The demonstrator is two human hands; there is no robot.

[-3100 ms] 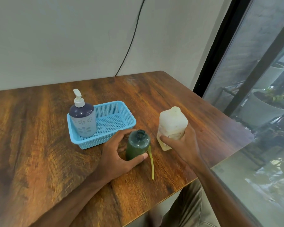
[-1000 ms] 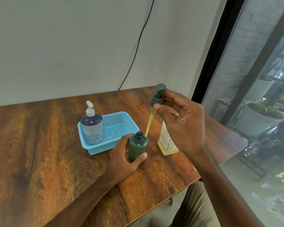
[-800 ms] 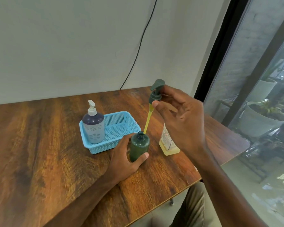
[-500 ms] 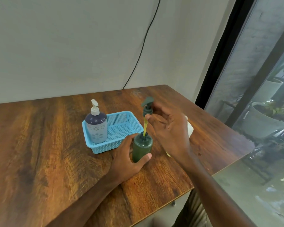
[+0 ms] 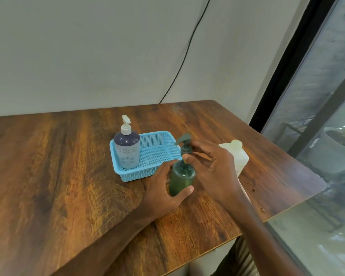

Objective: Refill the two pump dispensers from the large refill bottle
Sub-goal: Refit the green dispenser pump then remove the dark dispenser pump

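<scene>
A wooden table (image 5: 48,176) fills most of the view, set against a pale wall with a black cable (image 5: 185,48) running down it, and a window (image 5: 317,96) on the right side. On the table sits a light blue mesh basket (image 5: 157,152); the purple pump dispenser (image 5: 126,148) stands upright in its left end, white pump on top. To the right of the basket, partly hidden behind the right hand, stands the large whitish refill bottle (image 5: 237,156), capped and upright on the table. Just in front of the basket's right corner stands the green dispenser bottle (image 5: 180,179). The left hand (image 5: 161,188) is wrapped around its body, thumb at the front and fingers curled behind, clamped on it. The right hand (image 5: 213,172) has its fingertips pinched together on the dark green pump head (image 5: 184,144), which stands just above the bottle's neck with a little of its yellowish tube (image 5: 184,161) showing at the opening
</scene>
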